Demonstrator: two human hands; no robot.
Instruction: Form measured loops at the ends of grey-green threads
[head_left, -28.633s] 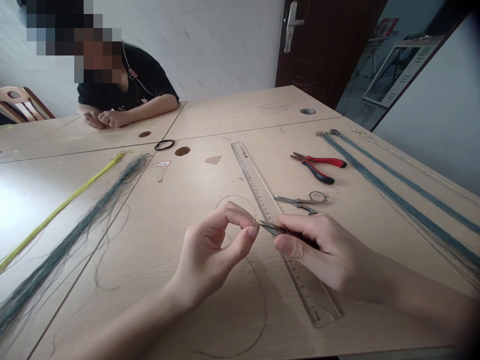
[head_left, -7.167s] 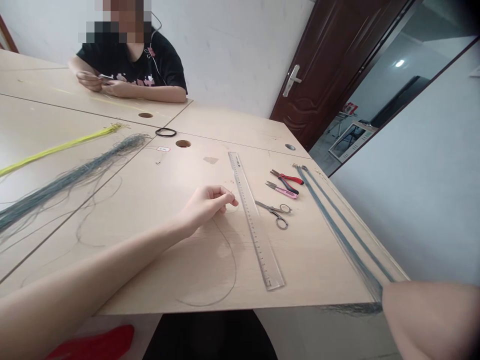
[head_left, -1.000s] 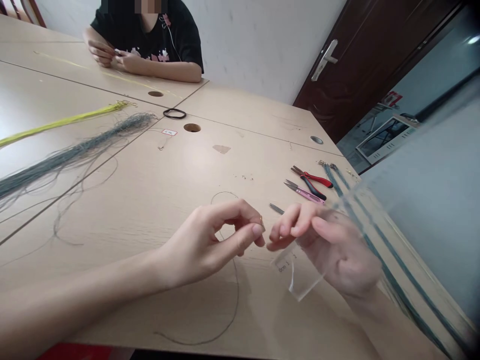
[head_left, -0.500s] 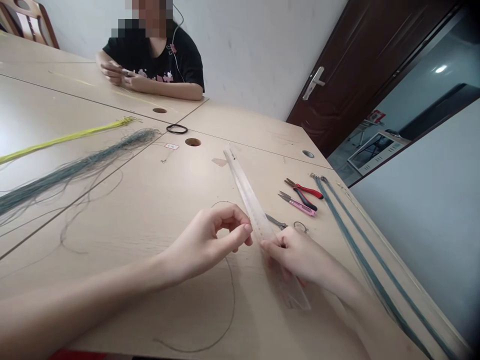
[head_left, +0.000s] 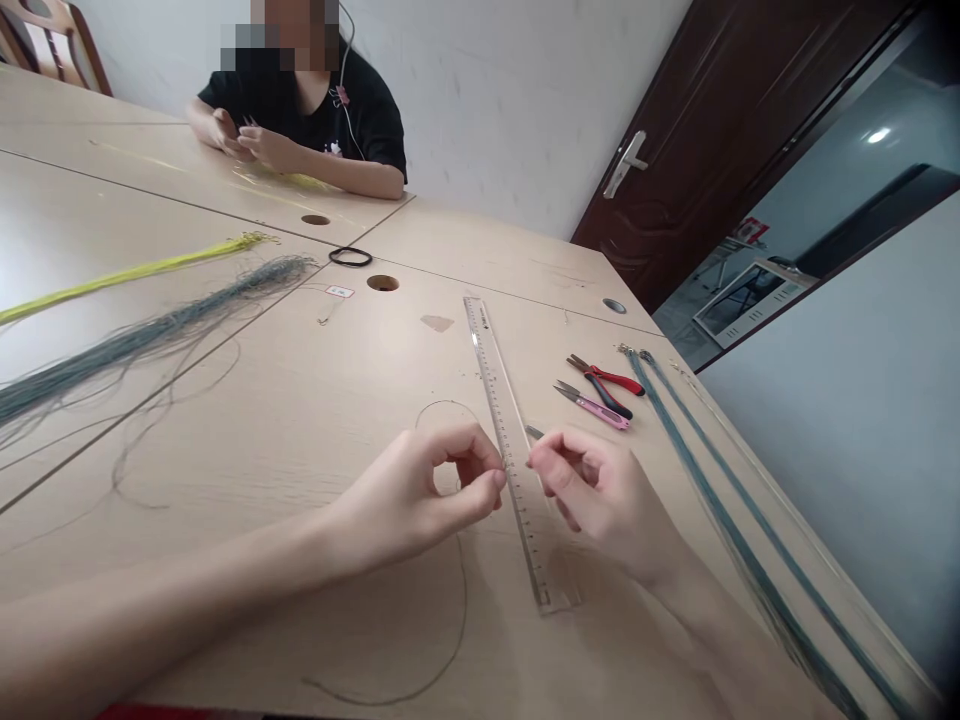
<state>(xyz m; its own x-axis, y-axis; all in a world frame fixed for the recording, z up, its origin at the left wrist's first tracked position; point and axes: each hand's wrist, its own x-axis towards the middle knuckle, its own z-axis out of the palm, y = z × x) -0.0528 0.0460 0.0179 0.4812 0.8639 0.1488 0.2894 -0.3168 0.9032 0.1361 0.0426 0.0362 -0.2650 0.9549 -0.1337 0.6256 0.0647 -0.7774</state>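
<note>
Sets clear straight plastic ruler (head_left: 520, 475) flat mid-frame, freeing half-curled right hand (head_left: 611, 500), grip unclear; pinches thin grey cord (head_left: 464, 600) in left hand (head_left: 431, 490), likely steadying it.

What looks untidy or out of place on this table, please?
The grey-blue thread bundle on the left looks frayed: loose strands stray from it over the table, while the yellow bundle beside it lies neat. I notice no obvious damage.

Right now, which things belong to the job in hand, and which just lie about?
Likely job things:
thin cord at the left hand
clear ruler beside the right hand
pink snips
pliers

Probably lying about:
black band
tan scrap
</note>
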